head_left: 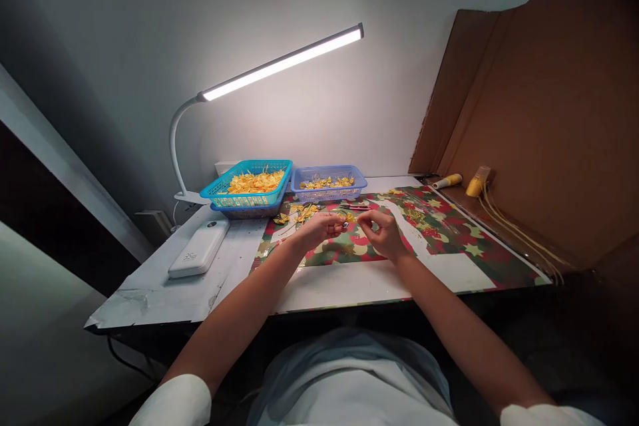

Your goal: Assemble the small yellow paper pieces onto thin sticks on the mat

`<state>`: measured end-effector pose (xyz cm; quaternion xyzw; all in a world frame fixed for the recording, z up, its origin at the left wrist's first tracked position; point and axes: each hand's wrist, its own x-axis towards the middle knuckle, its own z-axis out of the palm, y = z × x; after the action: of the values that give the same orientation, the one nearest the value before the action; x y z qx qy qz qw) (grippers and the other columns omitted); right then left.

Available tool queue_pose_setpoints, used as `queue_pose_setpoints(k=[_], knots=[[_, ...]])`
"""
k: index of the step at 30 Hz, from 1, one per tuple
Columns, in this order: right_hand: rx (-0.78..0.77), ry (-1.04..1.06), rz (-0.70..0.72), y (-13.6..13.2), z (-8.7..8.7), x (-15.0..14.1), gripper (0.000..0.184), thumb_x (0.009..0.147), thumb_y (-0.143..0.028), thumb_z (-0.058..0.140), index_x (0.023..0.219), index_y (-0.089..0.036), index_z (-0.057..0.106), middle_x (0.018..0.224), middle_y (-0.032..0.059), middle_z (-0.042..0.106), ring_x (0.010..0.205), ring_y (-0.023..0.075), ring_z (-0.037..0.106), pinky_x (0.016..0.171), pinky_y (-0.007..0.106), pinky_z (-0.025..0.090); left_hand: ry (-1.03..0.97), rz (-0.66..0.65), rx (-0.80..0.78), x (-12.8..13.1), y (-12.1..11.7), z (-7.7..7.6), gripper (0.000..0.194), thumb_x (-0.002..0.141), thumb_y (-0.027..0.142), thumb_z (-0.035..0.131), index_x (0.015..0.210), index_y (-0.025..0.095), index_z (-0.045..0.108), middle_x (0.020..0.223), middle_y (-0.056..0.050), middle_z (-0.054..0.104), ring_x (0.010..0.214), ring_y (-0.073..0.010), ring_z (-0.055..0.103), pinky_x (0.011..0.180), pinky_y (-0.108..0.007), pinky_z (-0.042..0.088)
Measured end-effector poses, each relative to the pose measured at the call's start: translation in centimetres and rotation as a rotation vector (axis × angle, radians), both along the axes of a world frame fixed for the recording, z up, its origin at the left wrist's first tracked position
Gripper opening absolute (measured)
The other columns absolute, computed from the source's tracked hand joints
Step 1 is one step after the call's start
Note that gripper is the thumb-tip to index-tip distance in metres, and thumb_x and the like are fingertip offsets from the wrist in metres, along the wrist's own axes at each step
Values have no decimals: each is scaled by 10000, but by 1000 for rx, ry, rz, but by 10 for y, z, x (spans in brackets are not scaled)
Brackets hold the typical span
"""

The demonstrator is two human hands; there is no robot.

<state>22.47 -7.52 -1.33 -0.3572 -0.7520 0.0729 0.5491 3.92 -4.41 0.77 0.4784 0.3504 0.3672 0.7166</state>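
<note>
My left hand (320,229) is closed in a pinch above the patterned sheet, holding a small yellow ribbon piece (350,217) that sticks out toward the right. A tiny shiny bit shows by its fingertips. Close by on the right, my right hand (383,233) is also pinched, its fingertips near the yellow piece; what it grips is too small to make out. Just behind the hands lies a dark and red slim tool (354,207), perhaps thread snips. Loose yellow ribbon pieces (305,212) lie on the sheet beyond my left hand.
A teal basket (214,199) of yellow pieces sits stacked at the back left, beside a purple-blue basket (359,190) holding more. A white power bank (200,249) and a lit lamp (284,65) are on the left. Yellow thread spool (476,185) and cardboard (539,100) stand right.
</note>
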Motion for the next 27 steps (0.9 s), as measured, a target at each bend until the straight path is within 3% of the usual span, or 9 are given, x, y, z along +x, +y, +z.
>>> queue_pose_setpoints(k=[9,19,27], knots=[[26,-42,-6,2,-1,0,144,819,-169,496,733,-198,609,691,24,638,609,134,548,548,258,432,30,16,-33,-1,9,-11,166,614,190,731,699,112,612,682,-31,629,625,-91,595,626,-212,428],[-101,39,17,1,-1,-3,147,809,-201,501,706,-200,604,637,5,599,585,130,516,535,257,418,-6,65,-192,1,2,-2,50,701,126,652,705,117,602,625,-24,605,583,-85,582,585,-198,433],[-107,44,22,2,-2,-3,140,803,-191,504,702,-195,601,645,6,600,596,130,514,540,253,409,-30,48,-194,0,4,-5,38,722,132,645,719,117,610,634,-30,608,597,-90,589,566,-191,434]])
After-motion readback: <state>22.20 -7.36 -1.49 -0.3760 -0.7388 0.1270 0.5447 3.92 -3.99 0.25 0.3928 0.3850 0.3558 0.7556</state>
